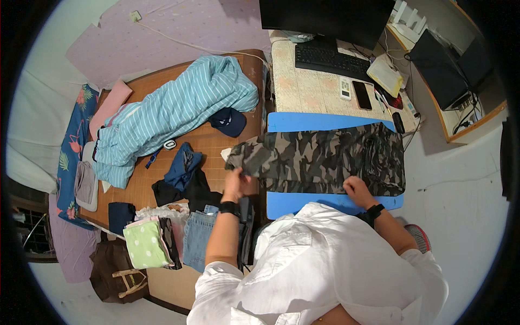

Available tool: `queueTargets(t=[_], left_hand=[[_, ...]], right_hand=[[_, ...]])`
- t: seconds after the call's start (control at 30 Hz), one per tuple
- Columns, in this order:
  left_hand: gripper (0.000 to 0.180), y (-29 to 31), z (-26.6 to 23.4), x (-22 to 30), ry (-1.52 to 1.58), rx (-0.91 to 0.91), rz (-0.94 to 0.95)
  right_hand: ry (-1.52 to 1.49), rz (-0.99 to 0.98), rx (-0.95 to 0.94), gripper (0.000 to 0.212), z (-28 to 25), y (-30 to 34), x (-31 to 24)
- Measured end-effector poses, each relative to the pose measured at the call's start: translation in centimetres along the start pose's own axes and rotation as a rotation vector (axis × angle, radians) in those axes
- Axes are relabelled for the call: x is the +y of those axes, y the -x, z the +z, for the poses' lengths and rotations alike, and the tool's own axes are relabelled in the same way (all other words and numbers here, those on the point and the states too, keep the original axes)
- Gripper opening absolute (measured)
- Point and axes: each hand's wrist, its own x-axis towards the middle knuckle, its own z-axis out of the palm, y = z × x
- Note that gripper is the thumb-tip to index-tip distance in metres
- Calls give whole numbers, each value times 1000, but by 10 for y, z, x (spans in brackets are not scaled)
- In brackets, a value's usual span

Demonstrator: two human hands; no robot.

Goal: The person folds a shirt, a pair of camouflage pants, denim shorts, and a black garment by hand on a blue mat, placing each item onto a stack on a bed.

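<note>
Camouflage trousers (319,157) in grey, brown and black lie lengthwise across a blue board (287,205), their left end reaching past it over the brown mat. My left hand (236,183) is at that left end, its fingers closed on the cloth's lower corner and slightly blurred. Along the near edge, right of the middle, my right hand (357,189) has its fingers curled on the fabric. Both wrists wear black bands.
Left, the brown mat (219,142) carries a striped blue quilt (179,103), a dark cap (228,122) and dark clothes (184,168). Folded jeans (199,238) and a green dotted cloth (145,244) sit nearer. Beyond the board are a phone (361,95) and keyboard (336,64).
</note>
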Motion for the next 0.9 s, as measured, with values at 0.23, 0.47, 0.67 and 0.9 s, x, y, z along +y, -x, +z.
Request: queueTargets(t=[0.23, 0.47, 0.67, 0.9], left_hand=[[24, -48, -72, -91, -114, -42, -456], [31, -59, -36, -92, -25, -5, -314], [28, -70, -41, -70, 4, -70, -328], [21, -67, -28, -94, -27, 9, -409]], right_hand=[[267, -41, -59, 13, 34, 4, -7], [331, 64, -177, 14, 25, -6, 1], [-106, 178, 60, 7, -14, -19, -18], [-152, 191, 57, 7, -19, -21, -9]])
